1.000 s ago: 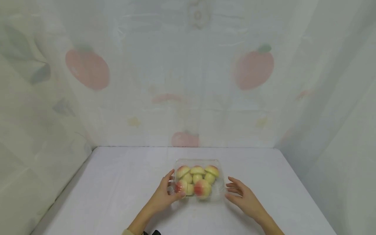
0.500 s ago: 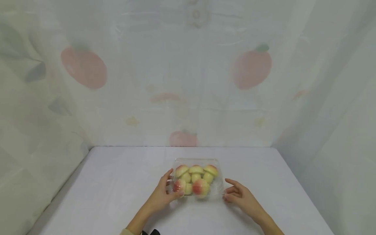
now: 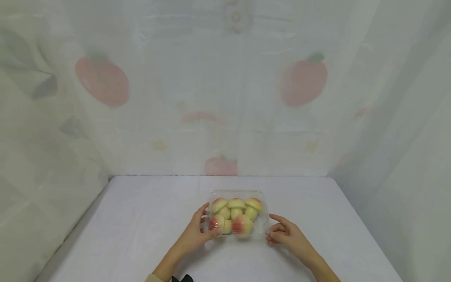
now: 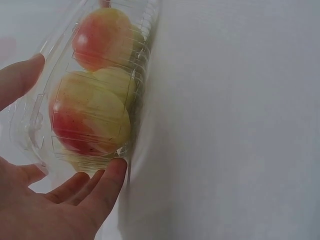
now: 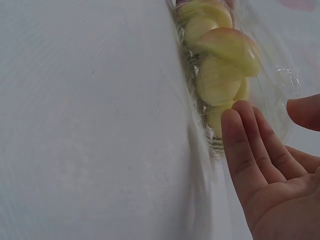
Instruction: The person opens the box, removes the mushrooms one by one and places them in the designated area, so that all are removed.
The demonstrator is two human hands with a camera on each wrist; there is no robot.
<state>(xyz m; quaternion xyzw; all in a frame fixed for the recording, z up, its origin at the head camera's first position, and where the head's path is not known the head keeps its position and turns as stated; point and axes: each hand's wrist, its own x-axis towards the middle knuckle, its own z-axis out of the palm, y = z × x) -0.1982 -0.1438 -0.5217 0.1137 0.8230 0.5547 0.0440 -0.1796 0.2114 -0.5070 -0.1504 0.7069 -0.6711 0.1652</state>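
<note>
A clear plastic box [image 3: 260,227] sits in the middle of the white table. Inside it are several pale yellow, mushroom-shaped pieces [image 3: 237,203] with red-blushed round caps. My left hand [image 3: 195,233] holds the box's left end, with the thumb across the near corner and the fingers along the side. In the left wrist view its fingertips [image 4: 118,167] lie low against the box's end. On the other end, my right hand [image 3: 290,237] touches the near right corner. Its fingers [image 5: 245,145] look straight in the right wrist view, and its thumb stands apart from them.
White sheeting printed with faded red fruit hangs behind the table [image 3: 148,203] and at both sides. A small dark object [image 3: 183,278] shows at the bottom edge, beside the left sleeve.
My right hand has come inward to the box's right corner, and its fingers have drawn closer together. The left hand and the box look nearly unmoved.
</note>
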